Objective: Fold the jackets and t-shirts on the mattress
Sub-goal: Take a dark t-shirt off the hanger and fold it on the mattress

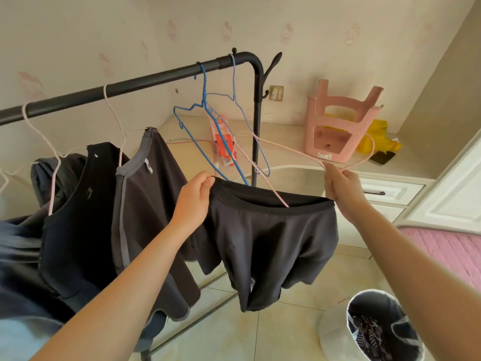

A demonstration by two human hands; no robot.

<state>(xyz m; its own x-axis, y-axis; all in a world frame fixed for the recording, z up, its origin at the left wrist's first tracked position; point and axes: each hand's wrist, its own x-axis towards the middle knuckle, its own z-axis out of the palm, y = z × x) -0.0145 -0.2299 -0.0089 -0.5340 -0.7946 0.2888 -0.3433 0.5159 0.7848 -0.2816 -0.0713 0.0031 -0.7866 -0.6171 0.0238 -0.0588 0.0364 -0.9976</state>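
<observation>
Two hands up in front of the clothes rack (pixel 156 78), both busy. The left hand (pixel 195 201) pinches the left end of the black ribbed band of a dark t-shirt (pixel 273 246), thumb on top and fingers curled under the edge. The right hand (pixel 343 188) has its fingertips closed on a pink wire hanger (pixel 286 149) right by the base of the hook. Honestly can't tell if it's also gripping the right end of the band, which runs up against that hand.

One arm of the hanger pokes down into the shirt's opening while the rest of it is tilted up and out. The shirt hangs in the air between the hands, just in front of the rack's upright post and well off the pink mattress (pixel 447 248) at the right edge.

On the rail there's an empty blue hanger (pixel 205 118) and a paler one beside it. Further left hang a grey-trimmed shirt (pixel 153 194) and a black shirt (pixel 78 217) on pale hangers.

Behind, on a cream cabinet (pixel 286 131), sits a pink plastic stool (pixel 341 121) flipped upside down, with a yellow bag (pixel 377 142) and a phone (pixel 382 157) next to it. A round bin (pixel 335 332) stands on the tiled floor at lower right.
</observation>
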